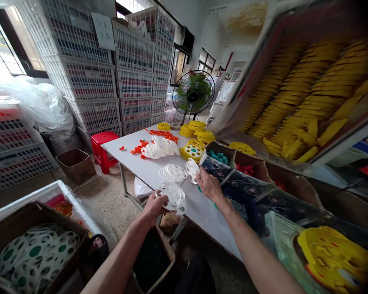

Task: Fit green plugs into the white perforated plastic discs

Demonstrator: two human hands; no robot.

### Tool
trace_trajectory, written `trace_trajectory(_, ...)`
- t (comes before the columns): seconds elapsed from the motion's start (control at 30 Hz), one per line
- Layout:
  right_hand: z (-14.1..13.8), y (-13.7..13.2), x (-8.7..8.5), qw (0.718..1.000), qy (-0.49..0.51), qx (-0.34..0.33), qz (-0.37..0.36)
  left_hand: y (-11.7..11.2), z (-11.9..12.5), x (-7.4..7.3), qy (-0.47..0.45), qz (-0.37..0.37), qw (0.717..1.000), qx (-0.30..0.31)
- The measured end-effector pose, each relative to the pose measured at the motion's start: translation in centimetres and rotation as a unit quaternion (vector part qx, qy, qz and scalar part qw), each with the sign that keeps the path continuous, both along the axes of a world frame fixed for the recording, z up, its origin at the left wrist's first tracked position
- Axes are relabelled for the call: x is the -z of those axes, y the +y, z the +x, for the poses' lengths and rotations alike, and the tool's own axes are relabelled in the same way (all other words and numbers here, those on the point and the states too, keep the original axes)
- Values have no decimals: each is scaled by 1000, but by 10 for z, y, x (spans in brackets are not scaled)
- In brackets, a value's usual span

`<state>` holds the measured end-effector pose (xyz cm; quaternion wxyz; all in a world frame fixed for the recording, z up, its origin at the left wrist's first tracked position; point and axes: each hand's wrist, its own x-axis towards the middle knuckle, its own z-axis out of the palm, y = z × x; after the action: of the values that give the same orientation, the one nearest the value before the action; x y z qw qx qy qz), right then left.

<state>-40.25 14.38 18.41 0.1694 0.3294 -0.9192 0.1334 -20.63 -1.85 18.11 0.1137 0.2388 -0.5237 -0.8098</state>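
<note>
My left hand (155,206) is closed around the edge of a few white round plastic discs with holes (173,197), held over the table's front edge. Farther right, my right hand (209,183) grips another white holed disc (192,170), tilted on edge above the tabletop. Between the two hands, more white discs (175,173) lie flat on the white table (135,167). Behind them sits a fanned pile of white discs (161,148) beside small orange parts (139,147). A yellow round piece with a white holed disc in it (193,152) is just beyond my right hand.
Open boxes with teal parts (219,157) and red parts (245,169) line the table's right side. A large bin of yellow pieces (306,98) leans above them. At lower left, a cardboard box holds white discs (34,253). A red stool (104,151) and a fan (193,94) stand beyond.
</note>
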Motion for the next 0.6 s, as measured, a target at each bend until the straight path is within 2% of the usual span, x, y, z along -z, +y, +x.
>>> trace_trajectory(0.27,-9,0,-1,998,21,50,17,-1,1,1,5,-3,1000,10)
trace_trajectory(0.6,0,-5,-7,995,22,86,44,-4,2,4,10,-7,1000,3)
